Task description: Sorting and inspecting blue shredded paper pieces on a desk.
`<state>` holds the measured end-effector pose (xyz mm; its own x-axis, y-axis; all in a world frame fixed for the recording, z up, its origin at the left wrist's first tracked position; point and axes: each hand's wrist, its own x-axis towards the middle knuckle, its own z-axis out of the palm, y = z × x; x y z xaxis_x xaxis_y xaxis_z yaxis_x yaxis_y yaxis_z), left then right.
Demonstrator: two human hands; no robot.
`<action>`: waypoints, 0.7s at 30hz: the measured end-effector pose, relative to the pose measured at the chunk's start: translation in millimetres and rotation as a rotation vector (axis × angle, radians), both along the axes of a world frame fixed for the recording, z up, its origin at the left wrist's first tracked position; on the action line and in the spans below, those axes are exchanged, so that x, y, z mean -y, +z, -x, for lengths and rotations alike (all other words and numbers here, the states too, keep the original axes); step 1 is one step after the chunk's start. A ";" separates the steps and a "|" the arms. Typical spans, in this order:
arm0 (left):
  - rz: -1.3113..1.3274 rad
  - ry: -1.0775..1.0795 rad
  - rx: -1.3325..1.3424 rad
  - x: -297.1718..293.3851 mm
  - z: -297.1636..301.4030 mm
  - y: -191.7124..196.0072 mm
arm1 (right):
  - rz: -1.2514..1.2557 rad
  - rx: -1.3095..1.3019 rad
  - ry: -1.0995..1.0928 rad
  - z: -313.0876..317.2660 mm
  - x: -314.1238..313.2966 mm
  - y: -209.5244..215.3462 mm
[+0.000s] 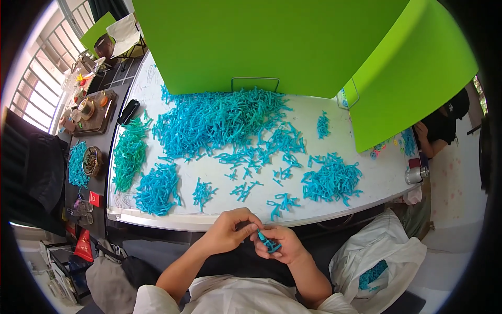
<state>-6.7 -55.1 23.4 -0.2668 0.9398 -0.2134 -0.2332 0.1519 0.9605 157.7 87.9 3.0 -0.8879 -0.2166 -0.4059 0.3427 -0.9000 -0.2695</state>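
Note:
Just off the table's front edge, my two hands meet over my lap. My right hand is curled, palm up, around several small blue forked plastic pieces. Thumb and fingers of my left hand are pinched at the end of one of these blue pieces, touching the right fingertips. The exact kind of the pieces is too small to tell. A few loose blue pieces lie on the table in front of my hands. To the right of them sits a blue heap, and to the left a small cluster.
A large blue heap fills the back of the white table below green panels. Green pieces and another blue heap lie left. A white bag with blue pieces stands right. Another person's arm shows behind a panel.

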 end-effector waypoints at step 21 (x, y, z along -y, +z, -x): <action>-0.071 0.745 0.388 -0.7 -24.9 -37.2 | -0.546 0.255 -0.411 19.8 32.5 17.8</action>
<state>18.2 -54.4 -13.8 -0.7426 0.5615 -0.3650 -0.5641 -0.2306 0.7929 137.9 55.4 20.8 -0.7174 0.4064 -0.5658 0.1178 -0.7297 -0.6736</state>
